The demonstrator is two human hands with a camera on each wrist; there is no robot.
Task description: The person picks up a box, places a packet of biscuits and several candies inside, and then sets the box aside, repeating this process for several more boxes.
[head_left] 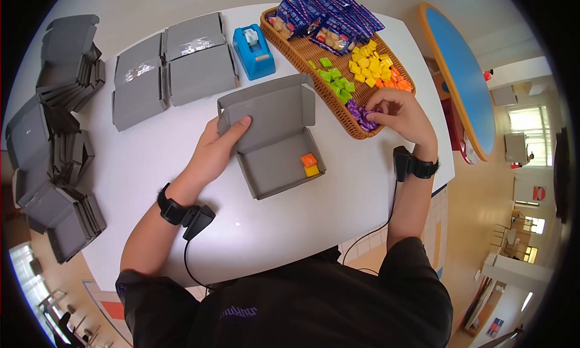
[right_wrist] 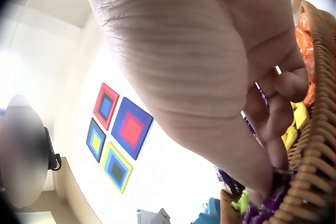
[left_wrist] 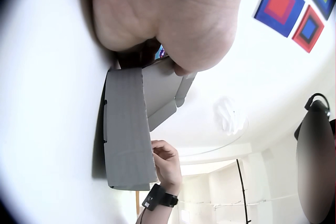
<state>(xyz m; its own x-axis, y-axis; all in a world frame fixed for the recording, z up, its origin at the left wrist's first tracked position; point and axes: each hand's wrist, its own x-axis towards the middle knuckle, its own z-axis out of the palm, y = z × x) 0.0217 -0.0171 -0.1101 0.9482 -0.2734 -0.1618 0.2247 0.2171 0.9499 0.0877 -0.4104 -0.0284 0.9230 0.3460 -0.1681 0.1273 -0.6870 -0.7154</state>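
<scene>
Reaching into wicker basket (head_left: pixel 290 49) at far right, right hand (head_left: pixel 402 115) fingers curl on purple candies (head_left: pixel 361 115), seemingly pinching one. Left hand (head_left: pixel 214 151) grips open grey box (head_left: pixel 275 139) mid-surface. Box holds orange candy (head_left: pixel 309 160), yellow candy (head_left: pixel 312 170); green, purple not yet inside.

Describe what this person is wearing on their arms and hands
Both hands are bare. The left wrist and right wrist each carry a black strap with a small black camera unit; a thin black cable runs from each. Short black sleeves cover the upper arms.
</scene>
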